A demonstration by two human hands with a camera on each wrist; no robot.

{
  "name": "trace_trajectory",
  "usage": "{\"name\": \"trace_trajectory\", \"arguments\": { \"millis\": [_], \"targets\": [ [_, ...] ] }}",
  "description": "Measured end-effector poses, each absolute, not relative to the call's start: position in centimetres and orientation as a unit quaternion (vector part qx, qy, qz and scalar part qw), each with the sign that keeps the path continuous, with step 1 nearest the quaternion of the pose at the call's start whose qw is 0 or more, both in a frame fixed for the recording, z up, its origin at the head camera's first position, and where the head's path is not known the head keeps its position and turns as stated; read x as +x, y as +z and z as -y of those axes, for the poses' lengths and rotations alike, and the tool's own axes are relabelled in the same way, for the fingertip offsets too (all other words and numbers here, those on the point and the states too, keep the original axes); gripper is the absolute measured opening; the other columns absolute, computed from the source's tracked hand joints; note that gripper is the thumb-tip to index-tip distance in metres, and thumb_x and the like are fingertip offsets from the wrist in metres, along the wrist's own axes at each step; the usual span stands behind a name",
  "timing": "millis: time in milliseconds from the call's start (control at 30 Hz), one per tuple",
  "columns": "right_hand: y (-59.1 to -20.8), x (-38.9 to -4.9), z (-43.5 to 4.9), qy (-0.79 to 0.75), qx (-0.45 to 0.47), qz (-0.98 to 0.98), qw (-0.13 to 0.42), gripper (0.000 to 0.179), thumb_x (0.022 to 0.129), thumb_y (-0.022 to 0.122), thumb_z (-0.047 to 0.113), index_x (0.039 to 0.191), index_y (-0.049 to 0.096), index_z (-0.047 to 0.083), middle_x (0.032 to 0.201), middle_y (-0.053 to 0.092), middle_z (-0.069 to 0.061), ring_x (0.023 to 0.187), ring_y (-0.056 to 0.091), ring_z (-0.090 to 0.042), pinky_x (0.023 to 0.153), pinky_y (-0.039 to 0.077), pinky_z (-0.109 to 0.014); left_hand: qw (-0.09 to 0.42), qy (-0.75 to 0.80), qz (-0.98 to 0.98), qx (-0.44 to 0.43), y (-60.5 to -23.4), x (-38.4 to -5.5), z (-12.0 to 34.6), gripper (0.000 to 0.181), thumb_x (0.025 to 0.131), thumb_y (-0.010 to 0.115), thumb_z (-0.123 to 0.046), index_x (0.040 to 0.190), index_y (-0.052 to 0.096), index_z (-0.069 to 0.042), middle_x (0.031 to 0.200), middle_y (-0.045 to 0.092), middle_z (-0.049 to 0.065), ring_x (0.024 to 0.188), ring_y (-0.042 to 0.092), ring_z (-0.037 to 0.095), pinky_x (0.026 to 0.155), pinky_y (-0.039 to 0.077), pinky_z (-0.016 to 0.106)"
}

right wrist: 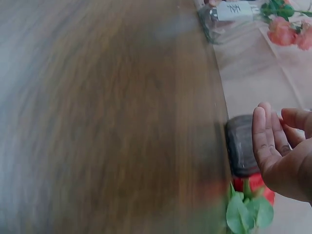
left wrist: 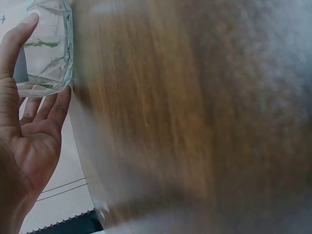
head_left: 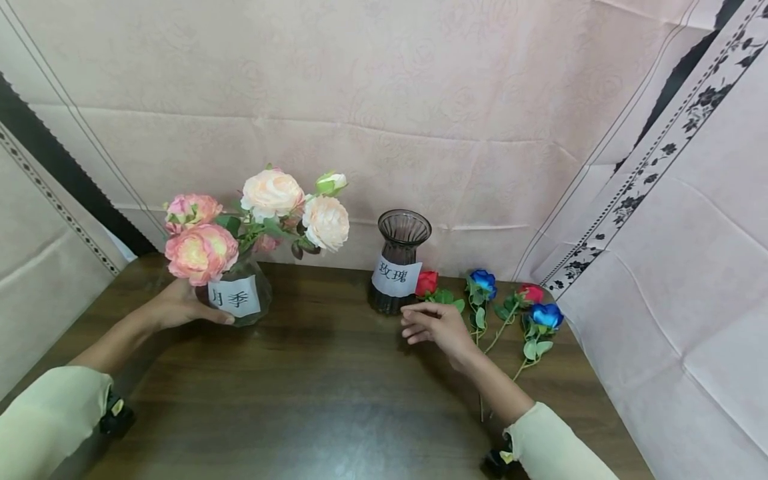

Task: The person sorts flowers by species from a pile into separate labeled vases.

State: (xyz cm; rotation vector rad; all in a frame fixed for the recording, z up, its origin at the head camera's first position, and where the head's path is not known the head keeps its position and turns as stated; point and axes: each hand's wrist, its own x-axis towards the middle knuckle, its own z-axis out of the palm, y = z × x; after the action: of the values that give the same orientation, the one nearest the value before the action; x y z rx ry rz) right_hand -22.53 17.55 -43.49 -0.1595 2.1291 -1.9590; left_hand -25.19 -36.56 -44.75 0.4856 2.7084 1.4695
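My left hand (head_left: 189,305) grips the clear glass vase (head_left: 259,293) at the left, its thumb across the front by the white paper label (head_left: 235,297). In the left wrist view the fingers (left wrist: 54,109) pass behind the vase's base. Pink and cream artificial flowers (head_left: 273,193) stand in this vase. My right hand (head_left: 441,330) hovers beside the dark ribbed glass vase (head_left: 399,250), fingers loosely bent, holding nothing. That vase carries a white label (head_left: 396,277) and has no flowers in it. Right of it lies a red rose (head_left: 427,283), partly hidden by the hand in the right wrist view.
Blue roses (head_left: 546,315) and another red rose (head_left: 531,293) lie at the table's right side, stems pointing toward me. Behind the brown wooden table (head_left: 336,393) hangs a pale patterned cloth (head_left: 372,80), with more cloth (head_left: 690,287) along the right edge.
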Motion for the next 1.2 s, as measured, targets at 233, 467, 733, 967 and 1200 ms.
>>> {"name": "trace_trajectory", "arguments": {
  "millis": [233,467,733,967,1200],
  "targets": [
    [-43.3,-22.5,-19.6,-0.672,-0.029,-0.732,0.107,0.04,0.111,0.074,0.014,0.14,0.07,-0.013,0.114,0.084,-0.026,0.083,0.084,-0.018,0.08,0.072,-0.036,0.026,0.467,-0.872,0.145,-44.7,-25.3,36.6,0.13,0.075,0.105,-0.005,0.175,0.022,-0.008,0.173,0.039,0.029,0.164,0.025,0.06,0.128,0.015,0.09],
    [-43.2,-22.1,-21.7,-0.664,-0.01,-0.74,0.103,0.044,0.111,0.074,0.018,0.144,0.069,-0.011,0.116,0.085,-0.023,0.085,0.084,-0.016,0.082,0.072,-0.036,0.03,0.463,-0.874,0.143,-44.8,-25.3,36.6,0.129,0.076,0.104,-0.006,0.176,0.021,-0.009,0.174,0.039,0.029,0.164,0.026,0.061,0.127,0.016,0.091],
    [-43.2,-21.8,-24.4,-0.665,0.004,-0.741,0.097,0.047,0.112,0.074,0.021,0.146,0.067,-0.011,0.11,0.086,-0.013,0.089,0.084,-0.015,0.084,0.071,-0.035,0.025,0.455,-0.878,0.148,-44.7,-25.1,36.4,0.122,0.078,0.103,-0.006,0.172,0.026,-0.008,0.169,0.044,0.026,0.16,0.036,0.056,0.124,0.029,0.088],
    [-43.1,-21.4,-26.7,-0.673,0.017,-0.735,0.083,0.046,0.112,0.074,0.021,0.145,0.068,-0.01,0.107,0.087,-0.006,0.091,0.084,-0.016,0.085,0.071,-0.034,0.022,0.437,-0.885,0.16,-44.5,-24.7,36.2,0.12,0.082,0.103,-0.011,0.174,0.026,-0.013,0.168,0.048,0.021,0.157,0.045,0.05,0.126,0.05,0.055],
    [-43.0,-21.1,-28.3,-0.672,0.033,-0.737,0.065,0.047,0.111,0.075,0.022,0.145,0.068,-0.009,0.105,0.087,-0.004,0.09,0.084,-0.015,0.085,0.071,-0.033,0.007,0.44,-0.883,0.163,-44.7,-23.4,36.1,0.104,0.091,0.097,-0.016,0.172,0.033,-0.013,0.162,0.056,0.019,0.14,0.056,0.001,0.103,0.046,0.004]
  ]
}}
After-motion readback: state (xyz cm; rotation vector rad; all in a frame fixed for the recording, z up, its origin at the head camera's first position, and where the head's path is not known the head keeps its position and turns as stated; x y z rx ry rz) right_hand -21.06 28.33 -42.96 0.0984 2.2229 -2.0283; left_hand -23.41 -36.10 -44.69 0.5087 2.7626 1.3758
